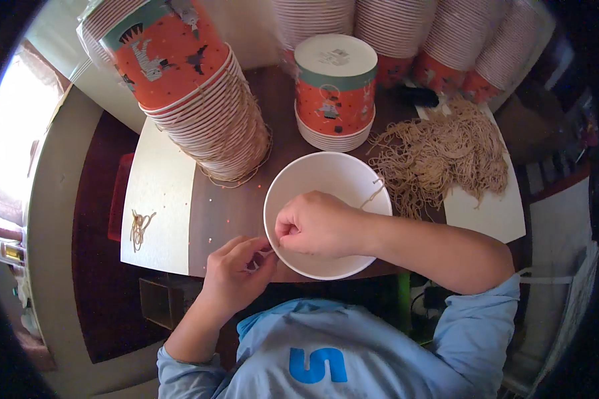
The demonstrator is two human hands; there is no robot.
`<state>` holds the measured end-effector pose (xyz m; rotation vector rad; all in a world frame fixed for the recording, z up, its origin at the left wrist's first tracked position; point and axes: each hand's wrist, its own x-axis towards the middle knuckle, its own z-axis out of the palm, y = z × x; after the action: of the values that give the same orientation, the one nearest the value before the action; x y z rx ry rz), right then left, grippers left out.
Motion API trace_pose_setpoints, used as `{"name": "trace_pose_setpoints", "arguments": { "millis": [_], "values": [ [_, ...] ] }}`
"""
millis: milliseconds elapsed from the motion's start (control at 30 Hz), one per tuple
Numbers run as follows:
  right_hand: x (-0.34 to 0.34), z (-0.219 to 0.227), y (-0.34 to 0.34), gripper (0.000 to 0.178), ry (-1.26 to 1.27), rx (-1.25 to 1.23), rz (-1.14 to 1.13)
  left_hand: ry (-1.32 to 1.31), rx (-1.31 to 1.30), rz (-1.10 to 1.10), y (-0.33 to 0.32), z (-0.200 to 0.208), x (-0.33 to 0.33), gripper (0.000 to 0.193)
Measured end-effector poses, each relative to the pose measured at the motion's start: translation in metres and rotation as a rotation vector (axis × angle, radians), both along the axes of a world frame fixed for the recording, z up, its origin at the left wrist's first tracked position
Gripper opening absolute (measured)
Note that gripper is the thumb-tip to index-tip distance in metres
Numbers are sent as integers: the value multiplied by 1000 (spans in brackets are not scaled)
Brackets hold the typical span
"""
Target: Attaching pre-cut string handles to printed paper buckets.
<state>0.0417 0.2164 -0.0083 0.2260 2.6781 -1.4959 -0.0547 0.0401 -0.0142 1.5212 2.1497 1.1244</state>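
A white-lined paper bucket (336, 166) sits tilted at the table's near edge, its mouth facing me. A short tan cord (377, 191) runs through its right wall near the rim. Curled inside the bucket, my right hand (318, 225) presses its closed fingers near the left wall; what they grip is hidden. On the outer left side, my left hand (238, 271) pinches close to the rim with thumb and forefinger. Anything between those fingertips is too small to make out.
Nested orange buckets with cords (209, 126) rise at back left. An upturned orange bucket stack (336, 93) stands behind mine. A heap of tan cords (446, 153) lies right; a few loose cords (140, 229) lie left. Wrapped bucket stacks (396, 26) line the back.
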Motion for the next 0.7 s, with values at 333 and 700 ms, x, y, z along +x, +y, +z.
{"name": "trace_pose_setpoints", "arguments": {
  "millis": [333, 700],
  "values": [
    [3, 8, -1, 14, -42, -35, -17, 90, 46, 23, -2, -2, 4, 15],
    [4, 8, -2, 12, -89, -104, -83, 90, 76, 16, -1, -3, 6, 15]
  ]
}}
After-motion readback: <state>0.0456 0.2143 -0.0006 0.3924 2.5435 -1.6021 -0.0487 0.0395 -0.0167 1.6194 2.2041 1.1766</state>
